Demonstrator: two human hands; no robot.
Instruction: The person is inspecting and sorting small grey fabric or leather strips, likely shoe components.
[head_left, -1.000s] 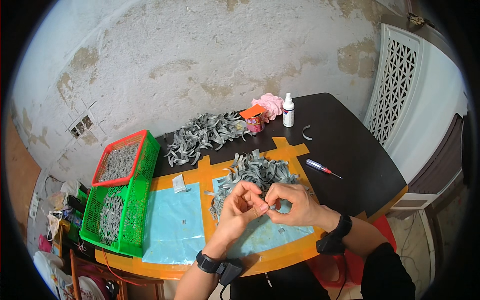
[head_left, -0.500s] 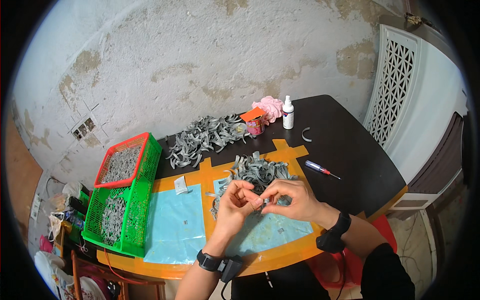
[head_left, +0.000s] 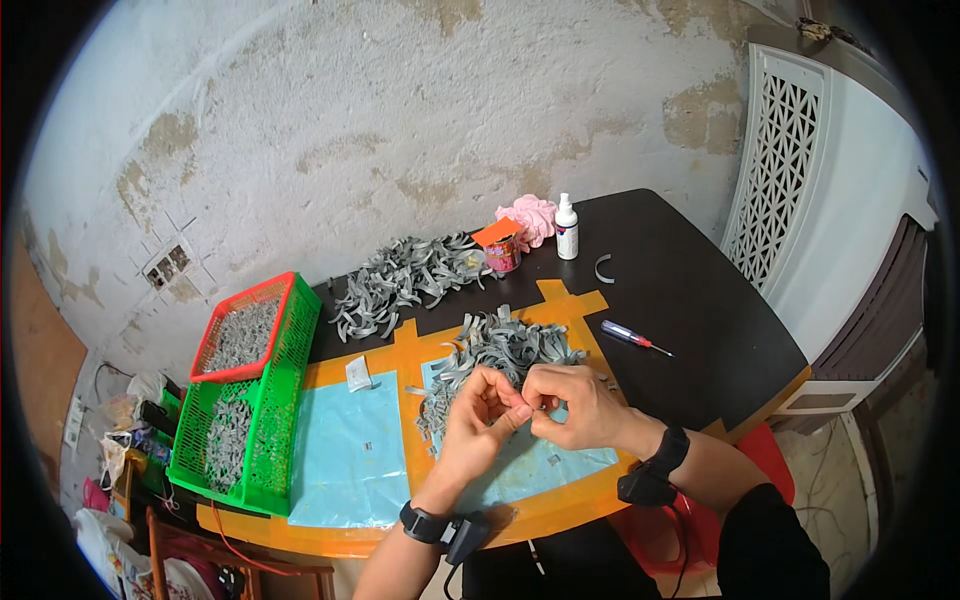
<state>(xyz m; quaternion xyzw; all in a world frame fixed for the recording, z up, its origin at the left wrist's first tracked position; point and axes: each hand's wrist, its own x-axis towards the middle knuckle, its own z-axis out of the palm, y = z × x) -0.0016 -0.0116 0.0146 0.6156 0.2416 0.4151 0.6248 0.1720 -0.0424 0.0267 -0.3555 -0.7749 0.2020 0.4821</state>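
Near pile of grey curved strips (head_left: 515,338) sits just beyond the hands, partly hidden by them. Second grey pile (head_left: 395,285) at the far edge, toward the wall. Tin (head_left: 502,257) with orange card (head_left: 497,232) on top stands at that pile's right end; pink cloth (head_left: 530,218) behind it, white spray bottle (head_left: 567,235) upright just right. Lone curved strip (head_left: 598,268) and screwdriver (head_left: 625,333) lie right of the near pile, screwdriver tip pointing right. On the left: green basket (head_left: 268,425) with grey bits, red basket (head_left: 282,325) set on its far end, also loaded. White packet (head_left: 358,374) between baskets and near pile.

Orange tape (head_left: 404,372) borders the blue sheets (head_left: 345,455) and runs along the table's near edge. Most room: dark tabletop (head_left: 720,320) right of the screwdriver, out to the curved edge; blue sheet left of the left hand too.

Left hand (head_left: 478,425) and right hand (head_left: 575,410) meet over the sheet, forearms from below, right one angled in. Both thumb-forefinger pinches narrow on a small piece (head_left: 539,408); too small to tell its shape.
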